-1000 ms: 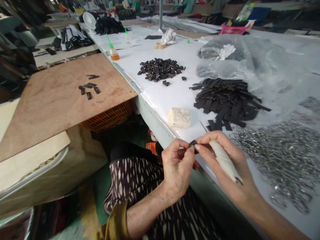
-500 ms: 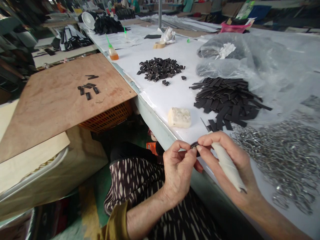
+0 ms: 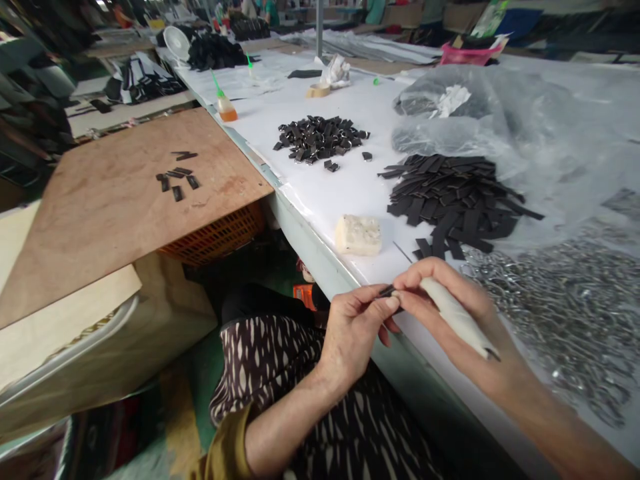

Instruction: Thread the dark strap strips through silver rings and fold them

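A small black strip (image 3: 387,291) is pinched between the fingertips of my left hand (image 3: 353,330) and my right hand (image 3: 453,313), just over the table's front edge. Lying across my right palm is a tool with a white-wrapped handle (image 3: 457,317); a thin metal tip pokes out past the fingers toward the table. Most of the strip is hidden by my fingers. Beyond my right hand lies a pile of flat black strips (image 3: 450,193). Wire-like metal rings or buckles (image 3: 565,313) are heaped to its right. A worn cream block (image 3: 359,235) sits ahead of my left hand.
Folded black loops with metal pieces (image 3: 320,139) are piled farther back. A green-tipped bottle (image 3: 226,107) holds orange liquid near the table edge, and clear plastic sheeting (image 3: 530,127) spreads at right. On the left, a plywood board (image 3: 125,220) carries several black pieces above an orange crate (image 3: 220,233).
The strip between my fingertips looked curved before and now appears flatter. My left thumb and fingers lie straighter along it. The tool has tilted slightly, with its tip shifted left.
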### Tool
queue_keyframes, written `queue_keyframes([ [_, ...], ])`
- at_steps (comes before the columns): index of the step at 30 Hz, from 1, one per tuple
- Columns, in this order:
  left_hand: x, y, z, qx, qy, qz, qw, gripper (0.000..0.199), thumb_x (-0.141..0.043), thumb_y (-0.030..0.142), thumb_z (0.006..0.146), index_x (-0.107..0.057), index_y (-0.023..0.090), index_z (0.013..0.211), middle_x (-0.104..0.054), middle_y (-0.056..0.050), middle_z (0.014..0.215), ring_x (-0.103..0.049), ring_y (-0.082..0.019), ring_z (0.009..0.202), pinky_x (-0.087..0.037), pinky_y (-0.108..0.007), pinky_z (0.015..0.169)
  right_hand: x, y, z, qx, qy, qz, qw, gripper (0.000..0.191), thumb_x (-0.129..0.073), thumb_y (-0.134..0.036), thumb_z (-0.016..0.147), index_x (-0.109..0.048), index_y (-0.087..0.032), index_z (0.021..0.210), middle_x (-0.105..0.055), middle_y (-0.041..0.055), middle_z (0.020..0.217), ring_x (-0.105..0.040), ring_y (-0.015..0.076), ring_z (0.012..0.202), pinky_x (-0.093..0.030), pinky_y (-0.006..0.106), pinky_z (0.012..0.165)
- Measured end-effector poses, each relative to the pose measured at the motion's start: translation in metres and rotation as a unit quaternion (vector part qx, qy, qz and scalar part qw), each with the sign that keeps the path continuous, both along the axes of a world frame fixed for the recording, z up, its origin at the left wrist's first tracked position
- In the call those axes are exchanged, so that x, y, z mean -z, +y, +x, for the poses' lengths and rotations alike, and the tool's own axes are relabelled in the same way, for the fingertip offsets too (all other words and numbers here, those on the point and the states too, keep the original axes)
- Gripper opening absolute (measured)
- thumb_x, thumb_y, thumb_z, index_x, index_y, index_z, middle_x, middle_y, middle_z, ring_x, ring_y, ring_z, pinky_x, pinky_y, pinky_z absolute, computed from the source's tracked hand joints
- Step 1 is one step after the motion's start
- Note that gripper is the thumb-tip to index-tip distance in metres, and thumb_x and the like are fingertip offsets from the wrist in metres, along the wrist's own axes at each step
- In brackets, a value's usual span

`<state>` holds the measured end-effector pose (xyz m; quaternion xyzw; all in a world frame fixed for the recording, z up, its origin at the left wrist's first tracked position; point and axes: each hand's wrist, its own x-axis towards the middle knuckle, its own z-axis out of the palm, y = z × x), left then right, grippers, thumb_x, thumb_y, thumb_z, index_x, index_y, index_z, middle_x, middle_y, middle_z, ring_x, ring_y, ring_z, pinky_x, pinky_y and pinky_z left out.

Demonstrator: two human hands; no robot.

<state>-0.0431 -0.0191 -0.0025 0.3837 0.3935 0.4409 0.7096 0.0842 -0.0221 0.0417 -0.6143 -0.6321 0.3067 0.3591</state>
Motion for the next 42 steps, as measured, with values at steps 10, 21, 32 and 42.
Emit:
queue_keyframes([
  [10, 0.007, -0.008, 0.004, -0.049, 0.104, 0.054, 0.992, 0.028, -0.052, 0.036, 0.083, -0.068, 0.013, 0.081, -0.060, -0.004, 0.059, -0.054, -0.013, 0.052, -0.045, -0.026, 0.053, 0.000, -0.005, -0.008, 0.019, -0.019, -0.004, 1.000, 0.010, -0.054, -0.025, 0.078, -0.049, -0.023, 0.070, -0.059, -0.0001, 0.065, -0.057, 0.0137, 0.060, -0.040, 0.023, 0.043],
  [21, 0.011, 0.003, 0.001, -0.076, -0.080, -0.028, 0.994, 0.020, -0.061, 0.032, 0.076, -0.063, 0.012, 0.078, -0.045, 0.004, 0.047, -0.037, -0.007, 0.043, -0.029, -0.020, 0.042, -0.006, -0.010, -0.006, 0.035, -0.018, 0.013, 0.999, 0.012, -0.057, -0.034, 0.078, -0.049, -0.024, 0.078, -0.060, 0.0008, 0.063, -0.059, 0.0153, 0.058, -0.042, 0.024, 0.043],
  [32, 0.015, 0.001, 0.007, -0.102, -0.158, -0.056, 0.981, 0.016, -0.062, 0.030, 0.075, -0.061, 0.014, 0.075, -0.039, 0.005, 0.051, -0.032, -0.006, 0.048, -0.023, -0.022, 0.049, -0.003, -0.009, -0.014, 0.020, 0.001, -0.040, 0.999, 0.018, -0.056, -0.039, 0.077, -0.047, -0.024, 0.073, -0.054, -0.0021, 0.058, -0.050, 0.0138, 0.053, -0.040, 0.026, 0.047],
  [42, 0.016, 0.004, 0.009, -0.090, -0.179, -0.089, 0.976, 0.018, -0.063, 0.029, 0.072, -0.054, 0.014, 0.066, -0.037, 0.004, 0.052, -0.029, -0.006, 0.049, -0.021, -0.021, 0.049, 0.016, -0.012, -0.014, 0.005, -0.047, -0.014, 0.999, 0.012, -0.052, -0.033, 0.081, -0.046, -0.024, 0.075, -0.049, -0.0037, 0.056, -0.042, 0.0115, 0.047, -0.033, 0.025, 0.043],
])
